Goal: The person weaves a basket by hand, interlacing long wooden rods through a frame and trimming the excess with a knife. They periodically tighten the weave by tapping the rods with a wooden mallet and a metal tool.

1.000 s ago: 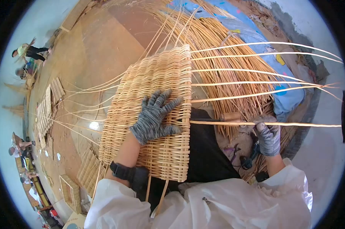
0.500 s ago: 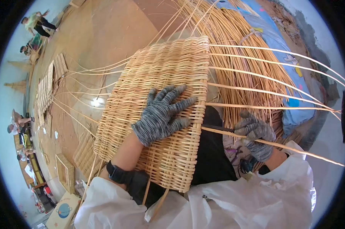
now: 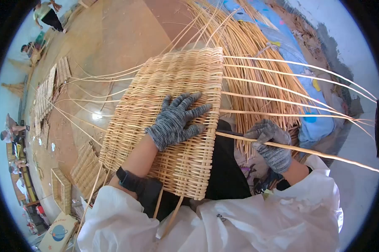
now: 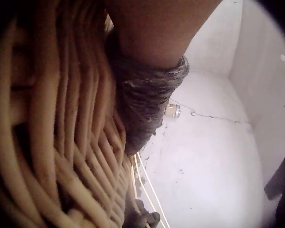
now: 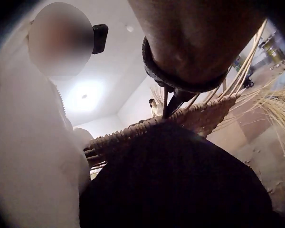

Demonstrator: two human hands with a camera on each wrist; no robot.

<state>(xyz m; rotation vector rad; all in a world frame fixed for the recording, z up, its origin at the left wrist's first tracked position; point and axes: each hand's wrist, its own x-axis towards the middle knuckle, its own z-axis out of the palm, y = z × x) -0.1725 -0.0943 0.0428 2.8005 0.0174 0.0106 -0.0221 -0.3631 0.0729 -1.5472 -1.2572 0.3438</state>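
A woven wicker panel (image 3: 156, 88) leans across the person's lap, with long rods sticking out of its sides. The gloved left hand (image 3: 174, 122) lies flat on its face, fingers spread. Just off the panel's right edge, the gloved right hand (image 3: 271, 145) has its fingers curled round a pale wicker rod (image 3: 319, 154) that comes out of that edge. A dark awl shaft (image 5: 175, 105) runs beside the rod into the edge in the right wrist view; its wooden handle is hidden in the right hand. The left wrist view shows the left glove (image 4: 145, 95) against the weave.
A large bundle of loose rods (image 3: 256, 75) lies beyond the panel on a blue cloth (image 3: 290, 50). More woven pieces (image 3: 46, 94) and a rectangular wicker frame (image 3: 60, 191) are on the floor at left, near a printed box (image 3: 57, 233). Other people are along the far wall.
The right hand has moved left along the rod toward the panel and closed round the awl's wooden handle, which was in sight before. The left hand stays flat on the weave.
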